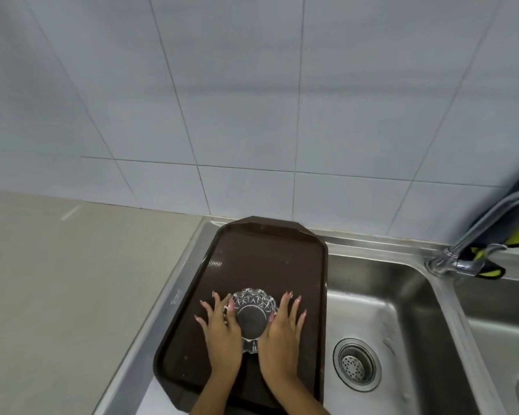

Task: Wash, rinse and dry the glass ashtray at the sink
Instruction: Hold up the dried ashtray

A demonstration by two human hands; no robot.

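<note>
A clear cut-glass ashtray (252, 313) rests on a dark brown plastic tray (267, 259) that lies over the left part of the steel sink. My left hand (221, 333) presses against the ashtray's left side, thumb on its rim and fingers spread on the tray. My right hand (282, 333) cups its right side the same way. Both hands hold the ashtray between them.
The steel sink basin (372, 310) with a round drain strainer (357, 365) lies to the right of the tray. A chrome tap (468, 244) stands at the back right with a dark and yellow cloth (492, 265) behind it. A beige counter (72, 280) runs to the left.
</note>
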